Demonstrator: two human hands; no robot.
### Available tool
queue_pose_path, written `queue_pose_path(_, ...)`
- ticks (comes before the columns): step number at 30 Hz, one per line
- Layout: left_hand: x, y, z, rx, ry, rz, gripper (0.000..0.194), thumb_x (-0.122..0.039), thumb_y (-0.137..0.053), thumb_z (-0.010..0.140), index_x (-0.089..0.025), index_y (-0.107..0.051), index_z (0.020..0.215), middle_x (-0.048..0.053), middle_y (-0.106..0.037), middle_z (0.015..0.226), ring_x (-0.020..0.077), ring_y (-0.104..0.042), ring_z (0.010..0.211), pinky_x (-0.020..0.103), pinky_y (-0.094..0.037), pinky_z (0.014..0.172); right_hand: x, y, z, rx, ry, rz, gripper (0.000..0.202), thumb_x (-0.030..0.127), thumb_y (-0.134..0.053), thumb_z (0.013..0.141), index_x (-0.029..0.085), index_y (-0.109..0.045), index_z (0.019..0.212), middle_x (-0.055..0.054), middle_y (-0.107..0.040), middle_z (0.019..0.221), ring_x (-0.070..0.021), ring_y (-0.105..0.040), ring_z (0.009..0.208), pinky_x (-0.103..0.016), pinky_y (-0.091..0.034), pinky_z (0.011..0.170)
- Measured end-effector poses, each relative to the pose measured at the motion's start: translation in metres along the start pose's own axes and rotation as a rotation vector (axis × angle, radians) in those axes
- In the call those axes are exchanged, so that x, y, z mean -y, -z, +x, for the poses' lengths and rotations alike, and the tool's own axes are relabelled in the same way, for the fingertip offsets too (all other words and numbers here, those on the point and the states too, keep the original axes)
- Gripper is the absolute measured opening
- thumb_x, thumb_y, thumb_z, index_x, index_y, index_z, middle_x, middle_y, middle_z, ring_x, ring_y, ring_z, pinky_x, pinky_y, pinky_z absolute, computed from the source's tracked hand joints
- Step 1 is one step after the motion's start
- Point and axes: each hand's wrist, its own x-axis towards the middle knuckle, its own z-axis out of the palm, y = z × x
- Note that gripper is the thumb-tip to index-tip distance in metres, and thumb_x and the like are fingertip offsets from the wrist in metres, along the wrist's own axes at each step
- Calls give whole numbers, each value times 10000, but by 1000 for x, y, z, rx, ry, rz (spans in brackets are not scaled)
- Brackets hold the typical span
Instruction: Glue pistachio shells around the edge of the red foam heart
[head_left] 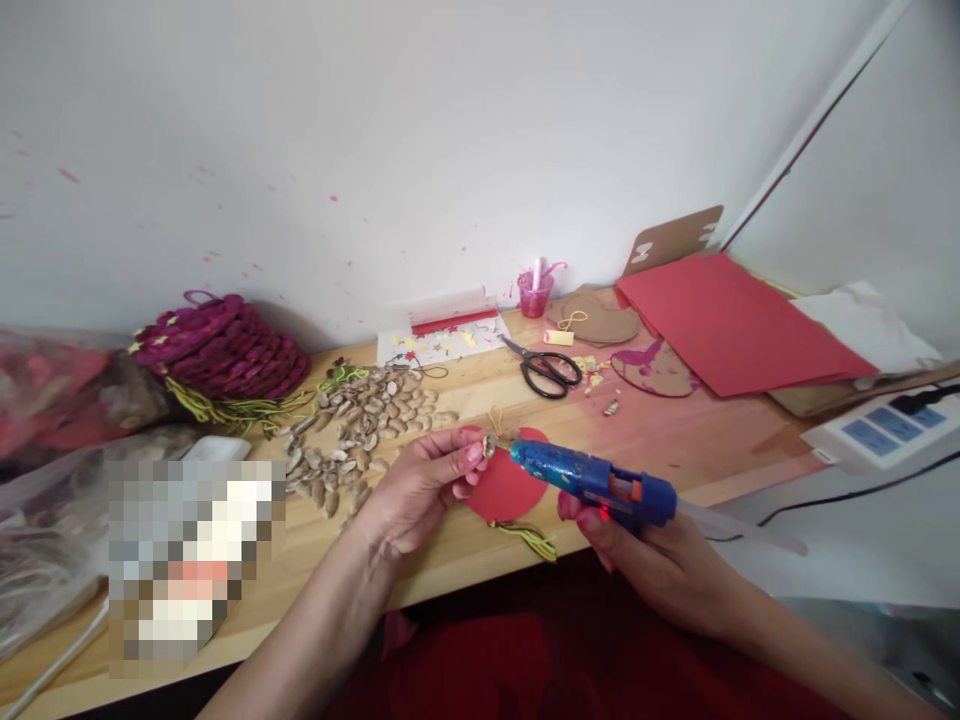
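Shell (490, 448) sits pinched between the left fingers (459, 462), glue gun (561, 470) clasped inside the right fingers (611, 537).

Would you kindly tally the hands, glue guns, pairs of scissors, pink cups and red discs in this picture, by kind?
Hands: 2 (left hand, right hand)
Glue gun: 1
Scissors: 1
Pink cup: 1
Red disc, partly covered: 1
Total: 6
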Motion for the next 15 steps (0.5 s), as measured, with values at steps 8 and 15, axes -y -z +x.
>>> queue_pose_path(8,1,2,-1,2,0,0,275,-242,-941,621,-105,-766,784,19,-649,661,46,-548,532,121,-400,468,3,-1,0,-6,-27,6,274,429,-468,1016,234,-626,908,11,-570,666,-132,-522,528,-257,-450,482)
queue_pose_path(15,4,4,-1,3,3,-11,277,-237,-941,620,-105,-773,797,22,-656,667,47,-550,541,122,-401,476,4,-1,2,-15,-40,-7,284,427,-493,1002,242,-624,830,11,-561,639,-140,-522,531,-255,-448,470)
